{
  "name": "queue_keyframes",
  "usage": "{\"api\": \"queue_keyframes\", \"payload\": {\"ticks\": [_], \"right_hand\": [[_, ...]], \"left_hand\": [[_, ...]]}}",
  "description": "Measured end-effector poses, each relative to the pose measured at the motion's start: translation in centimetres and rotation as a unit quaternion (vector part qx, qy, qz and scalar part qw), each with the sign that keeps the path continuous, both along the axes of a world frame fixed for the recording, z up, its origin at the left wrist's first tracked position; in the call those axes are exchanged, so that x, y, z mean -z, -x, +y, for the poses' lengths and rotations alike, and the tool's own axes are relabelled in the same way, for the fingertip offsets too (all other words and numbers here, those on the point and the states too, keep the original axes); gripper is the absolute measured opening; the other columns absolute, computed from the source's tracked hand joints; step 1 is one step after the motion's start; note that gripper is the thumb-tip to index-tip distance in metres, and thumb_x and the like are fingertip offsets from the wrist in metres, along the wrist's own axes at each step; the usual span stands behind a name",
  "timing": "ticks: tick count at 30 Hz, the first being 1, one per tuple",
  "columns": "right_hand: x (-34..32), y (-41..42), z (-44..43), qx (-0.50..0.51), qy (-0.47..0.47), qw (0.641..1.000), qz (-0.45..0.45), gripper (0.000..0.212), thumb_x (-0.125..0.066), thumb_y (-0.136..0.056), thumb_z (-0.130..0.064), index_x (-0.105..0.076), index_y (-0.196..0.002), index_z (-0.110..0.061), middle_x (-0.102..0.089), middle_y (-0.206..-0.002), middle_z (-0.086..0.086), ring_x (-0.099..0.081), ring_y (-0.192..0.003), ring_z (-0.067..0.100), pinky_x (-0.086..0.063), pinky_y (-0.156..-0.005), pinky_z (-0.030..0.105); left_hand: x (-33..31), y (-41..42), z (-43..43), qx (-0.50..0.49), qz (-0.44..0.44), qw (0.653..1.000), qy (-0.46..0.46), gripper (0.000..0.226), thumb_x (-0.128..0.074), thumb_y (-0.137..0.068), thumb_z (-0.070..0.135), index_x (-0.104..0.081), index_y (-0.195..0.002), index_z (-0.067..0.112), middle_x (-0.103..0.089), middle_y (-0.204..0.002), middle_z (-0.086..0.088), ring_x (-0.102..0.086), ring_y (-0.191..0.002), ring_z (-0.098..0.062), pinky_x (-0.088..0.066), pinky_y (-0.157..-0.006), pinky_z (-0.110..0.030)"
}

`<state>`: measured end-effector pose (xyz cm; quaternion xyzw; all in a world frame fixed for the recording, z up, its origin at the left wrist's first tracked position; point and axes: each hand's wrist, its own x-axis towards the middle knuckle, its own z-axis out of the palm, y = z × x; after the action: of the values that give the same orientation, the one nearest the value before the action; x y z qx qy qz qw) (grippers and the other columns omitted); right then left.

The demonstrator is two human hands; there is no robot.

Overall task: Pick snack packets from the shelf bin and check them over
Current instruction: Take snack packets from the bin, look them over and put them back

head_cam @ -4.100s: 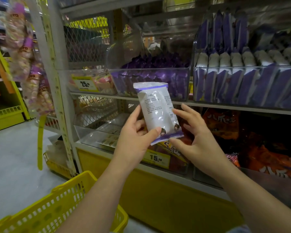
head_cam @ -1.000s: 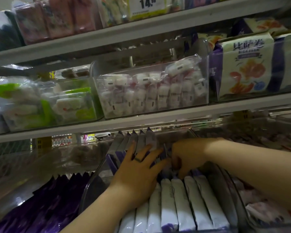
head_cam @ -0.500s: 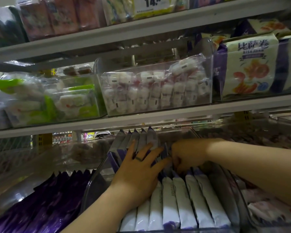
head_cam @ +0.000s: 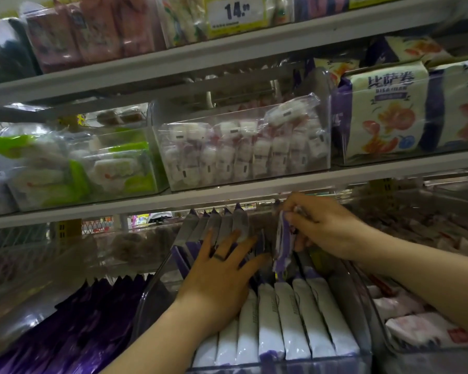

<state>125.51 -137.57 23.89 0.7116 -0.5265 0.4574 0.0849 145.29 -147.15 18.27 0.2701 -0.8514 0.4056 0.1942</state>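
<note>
The snack packet (head_cam: pixel 283 244), purple and white, stands half lifted out of the clear shelf bin (head_cam: pixel 361 306), at about 5 o'clock from the middle of the view. The right hand (head_cam: pixel 322 228) has it in a pinching grip: thumb and fingers are curled on the upper part, and the lower part hangs free between its neighbours. The left hand (head_cam: pixel 222 268), at 6 o'clock, lies flat with spread fingers on the standing packets (head_cam: pixel 219 222) and holds nothing; I judge that it presses them down so they do not rise together with the chosen one. The packet looks light and soft, a film pillow with air inside, probably smooth and a little slippery, and its content may be brittle. It seems better to take it at the sealed end or on the two flat faces, without squeezing the middle. Toward the front of the bin lies a row of white packets (head_cam: pixel 289 319). At 8 o'clock are dark purple packets (head_cam: pixel 92 319), and at 12 o'clock, one shelf higher, small white sweets (head_cam: pixel 241 147).
</note>
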Motion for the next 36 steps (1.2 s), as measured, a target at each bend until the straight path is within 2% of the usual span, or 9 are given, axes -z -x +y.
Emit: {"api": "queue_keyframes", "payload": {"ticks": [3, 7, 13, 17, 21, 26, 30, 33, 36], "right_hand": [[0.1, -0.4, 2.3, -0.042, 0.029, 0.993, -0.108, 0.012, -0.048, -0.099, -0.014, -0.051, -0.087, -0.015, -0.067, -0.077, 0.011, -0.071, -0.062, 0.024, -0.059, -0.059, 0.042], [1.5, -1.7, 4.9, -0.072, 0.017, 0.986, -0.147, 0.011, -0.043, -0.101, -0.011, -0.048, -0.093, -0.006, -0.065, -0.088, 0.020, -0.072, -0.069, 0.024, -0.059, -0.056, 0.030], [2.6, -4.4, 8.7, -0.045, 0.103, 0.986, -0.126, 0.027, -0.040, -0.100, -0.042, -0.048, -0.090, -0.018, -0.066, -0.080, 0.006, -0.069, -0.069, 0.018, -0.059, -0.064, 0.042], [4.2, -7.3, 10.7, 0.002, 0.186, 0.975, -0.121, 0.034, -0.054, -0.083, -0.062, -0.052, -0.084, -0.028, -0.064, -0.070, 0.001, -0.065, -0.061, 0.022, -0.054, -0.059, 0.051], [7.7, -11.3, 11.1, -0.050, 0.215, 0.961, -0.164, 0.013, -0.064, -0.084, -0.033, -0.056, -0.079, -0.025, -0.065, -0.078, 0.001, -0.061, -0.066, 0.030, -0.052, -0.063, 0.044], [14.1, -16.7, 10.0, -0.157, 0.132, 0.958, -0.201, 0.010, -0.064, -0.088, -0.016, -0.059, -0.093, -0.023, -0.058, -0.118, -0.009, -0.059, -0.098, -0.001, -0.048, -0.074, 0.016], [18.8, -20.6, 8.7, -0.210, 0.022, 0.956, -0.204, 0.043, -0.063, -0.092, -0.016, -0.048, -0.130, -0.030, -0.044, -0.138, -0.018, -0.043, -0.129, -0.003, -0.042, -0.102, 0.022], [21.7, -22.9, 7.4, -0.229, -0.013, 0.944, -0.236, 0.059, -0.065, -0.091, -0.016, -0.035, -0.140, -0.030, -0.048, -0.132, -0.023, -0.046, -0.119, -0.013, -0.040, -0.092, 0.007], [23.9, -24.1, 5.8, -0.228, -0.055, 0.914, -0.331, 0.059, -0.065, -0.091, -0.025, -0.036, -0.142, -0.028, -0.054, -0.128, -0.017, -0.056, -0.114, -0.002, -0.050, -0.088, 0.016]], "left_hand": [[0.0, 0.3, -0.7, -0.031, -0.009, 0.999, -0.027, 0.068, -0.044, -0.095, 0.041, -0.007, -0.151, 0.036, 0.004, -0.164, -0.001, 0.014, -0.148, -0.031, 0.037, -0.100, -0.054], [-0.6, -0.5, 1.9, 0.018, -0.004, 1.000, 0.010, 0.073, -0.074, -0.074, 0.031, -0.048, -0.142, 0.024, -0.042, -0.151, -0.012, -0.032, -0.140, -0.043, -0.014, -0.108, -0.070], [-0.7, -3.1, 5.6, 0.125, 0.194, 0.967, -0.105, 0.034, -0.051, -0.094, 0.021, -0.060, -0.126, 0.022, -0.053, -0.139, -0.003, -0.055, -0.119, -0.027, -0.038, -0.104, -0.043], [0.1, -5.9, 8.8, 0.192, 0.394, 0.847, -0.300, 0.024, -0.047, -0.100, 0.017, -0.069, -0.106, 0.021, -0.070, -0.097, 0.003, -0.066, -0.089, -0.013, -0.051, -0.080, -0.030], [1.9, -7.6, 11.7, 0.227, 0.523, 0.595, -0.567, 0.042, -0.032, -0.104, 0.042, -0.064, -0.103, 0.016, -0.072, -0.078, 0.001, -0.066, -0.069, -0.015, -0.054, -0.059, -0.027], [5.7, -10.7, 13.8, 0.260, 0.554, 0.414, -0.674, 0.055, -0.028, -0.099, 0.059, -0.069, -0.109, 0.024, -0.076, -0.102, -0.001, -0.073, -0.080, -0.017, -0.059, -0.056, -0.029], [9.1, -14.1, 13.1, 0.214, 0.603, 0.491, -0.592, 0.033, -0.043, -0.101, 0.044, -0.069, -0.102, 0.023, -0.077, -0.095, 0.000, -0.074, -0.082, -0.018, -0.059, -0.076, -0.037], [12.5, -16.0, 12.0, 0.146, 0.616, 0.604, -0.483, 0.026, -0.048, -0.099, 0.043, -0.067, -0.107, 0.027, -0.075, -0.099, 0.007, -0.072, -0.089, -0.011, -0.055, -0.087, -0.042], [15.9, -17.4, 11.3, 0.132, 0.628, 0.628, -0.441, 0.026, -0.053, -0.096, 0.046, -0.063, -0.113, 0.029, -0.072, -0.103, 0.012, -0.068, -0.095, -0.004, -0.054, -0.089, -0.037]]}}
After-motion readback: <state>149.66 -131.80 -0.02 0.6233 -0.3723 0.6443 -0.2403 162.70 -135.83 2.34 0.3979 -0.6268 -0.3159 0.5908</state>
